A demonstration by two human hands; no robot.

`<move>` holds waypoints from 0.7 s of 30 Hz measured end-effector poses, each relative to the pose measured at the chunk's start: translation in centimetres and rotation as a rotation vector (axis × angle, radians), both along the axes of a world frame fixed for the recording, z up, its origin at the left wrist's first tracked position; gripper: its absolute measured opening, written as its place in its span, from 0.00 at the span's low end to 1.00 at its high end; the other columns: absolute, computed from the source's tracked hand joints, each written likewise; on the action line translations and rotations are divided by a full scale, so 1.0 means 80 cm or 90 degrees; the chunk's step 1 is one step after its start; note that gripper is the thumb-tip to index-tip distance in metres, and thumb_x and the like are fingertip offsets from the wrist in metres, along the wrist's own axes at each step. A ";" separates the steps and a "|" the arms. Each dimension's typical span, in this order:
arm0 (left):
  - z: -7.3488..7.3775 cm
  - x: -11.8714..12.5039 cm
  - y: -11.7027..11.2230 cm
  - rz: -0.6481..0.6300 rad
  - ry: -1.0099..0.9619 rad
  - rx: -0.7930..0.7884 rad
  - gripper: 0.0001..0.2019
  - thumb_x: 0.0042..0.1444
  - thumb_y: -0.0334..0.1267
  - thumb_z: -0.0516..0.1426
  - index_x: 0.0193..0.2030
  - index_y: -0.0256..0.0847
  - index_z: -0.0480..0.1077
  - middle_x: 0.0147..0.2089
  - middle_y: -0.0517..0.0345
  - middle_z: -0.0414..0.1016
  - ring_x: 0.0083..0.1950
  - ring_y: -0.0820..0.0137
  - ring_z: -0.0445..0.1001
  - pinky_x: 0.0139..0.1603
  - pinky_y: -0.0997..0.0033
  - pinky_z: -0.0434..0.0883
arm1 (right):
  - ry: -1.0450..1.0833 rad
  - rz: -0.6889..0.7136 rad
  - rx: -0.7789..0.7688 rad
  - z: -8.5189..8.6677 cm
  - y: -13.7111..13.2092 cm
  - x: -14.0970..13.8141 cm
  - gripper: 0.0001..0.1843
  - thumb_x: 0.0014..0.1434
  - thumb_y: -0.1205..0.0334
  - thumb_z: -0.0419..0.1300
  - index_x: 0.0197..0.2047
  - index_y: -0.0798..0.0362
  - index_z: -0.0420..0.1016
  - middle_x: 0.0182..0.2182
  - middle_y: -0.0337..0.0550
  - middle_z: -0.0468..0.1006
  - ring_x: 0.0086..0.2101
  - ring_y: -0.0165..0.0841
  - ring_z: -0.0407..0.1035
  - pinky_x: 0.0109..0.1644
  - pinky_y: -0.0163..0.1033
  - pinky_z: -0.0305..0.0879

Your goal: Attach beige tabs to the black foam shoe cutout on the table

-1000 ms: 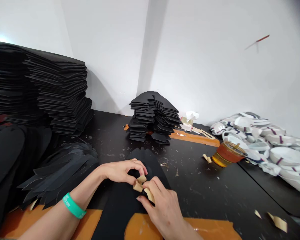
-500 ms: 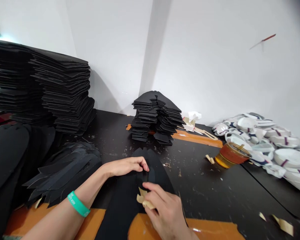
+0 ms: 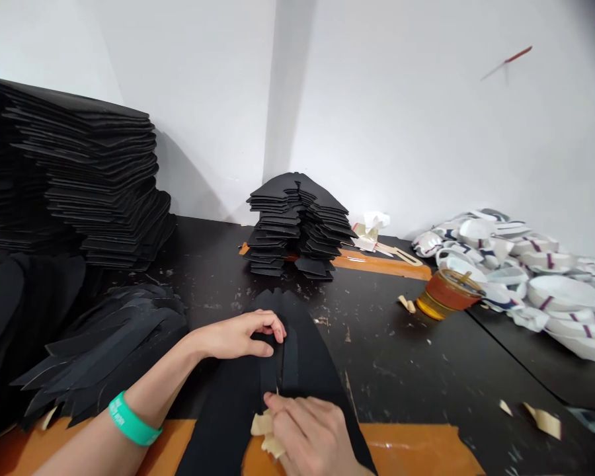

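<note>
A black arched sheet with a split up its middle lies flat in front of me, a narrow black strip along the split. My left hand, wearing a green wristband, rests over its upper part; the fingers bend down onto the strip's edge, the thumb apart from them. Lower down, my right hand is closed around crumpled cream backing paper, its index finger pressing at the split. The remaining right fingertips are hidden beneath the hand.
Tall black sheet stacks and loose black strips fill the left. A smaller stack stands ahead. An amber glue pot and white curved pieces are at right. Paper scraps lie on the dark table.
My right hand has slid down along the split, toward me. My left thumb has moved away from its fingertips. The camera view has turned slightly right.
</note>
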State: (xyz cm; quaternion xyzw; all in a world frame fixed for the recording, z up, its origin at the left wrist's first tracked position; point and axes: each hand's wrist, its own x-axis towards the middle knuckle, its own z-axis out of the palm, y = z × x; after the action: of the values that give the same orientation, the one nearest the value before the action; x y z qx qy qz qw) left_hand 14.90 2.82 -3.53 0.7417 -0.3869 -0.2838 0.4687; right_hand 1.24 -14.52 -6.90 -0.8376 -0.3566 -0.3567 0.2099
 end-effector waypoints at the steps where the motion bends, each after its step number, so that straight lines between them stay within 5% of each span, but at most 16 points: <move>1: 0.000 -0.001 0.000 0.001 -0.010 0.009 0.09 0.54 0.33 0.59 0.43 0.41 0.70 0.50 0.57 0.68 0.53 0.70 0.65 0.62 0.65 0.61 | 0.000 0.004 -0.001 0.000 -0.001 0.000 0.14 0.58 0.79 0.47 0.29 0.57 0.69 0.29 0.45 0.81 0.23 0.31 0.74 0.24 0.33 0.66; 15: 0.002 -0.013 -0.005 -0.010 -0.167 0.064 0.13 0.49 0.34 0.65 0.42 0.43 0.70 0.50 0.59 0.67 0.54 0.66 0.61 0.57 0.67 0.60 | 0.033 -0.003 -0.032 0.000 -0.003 0.000 0.17 0.62 0.76 0.43 0.33 0.59 0.72 0.24 0.45 0.77 0.21 0.32 0.72 0.21 0.35 0.64; 21: 0.003 -0.013 -0.007 -0.004 -0.179 0.095 0.16 0.47 0.32 0.64 0.42 0.43 0.68 0.49 0.59 0.67 0.53 0.66 0.60 0.56 0.68 0.60 | 0.034 0.023 -0.004 -0.008 -0.010 -0.023 0.15 0.63 0.76 0.51 0.26 0.54 0.68 0.22 0.41 0.76 0.17 0.27 0.66 0.18 0.33 0.57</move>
State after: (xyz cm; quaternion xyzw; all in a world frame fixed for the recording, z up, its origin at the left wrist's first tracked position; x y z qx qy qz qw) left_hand 13.86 2.24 -3.27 0.8056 -0.4287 -0.2070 0.3527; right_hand -0.59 -15.34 -7.55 -0.8408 -0.3670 -0.3296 0.2230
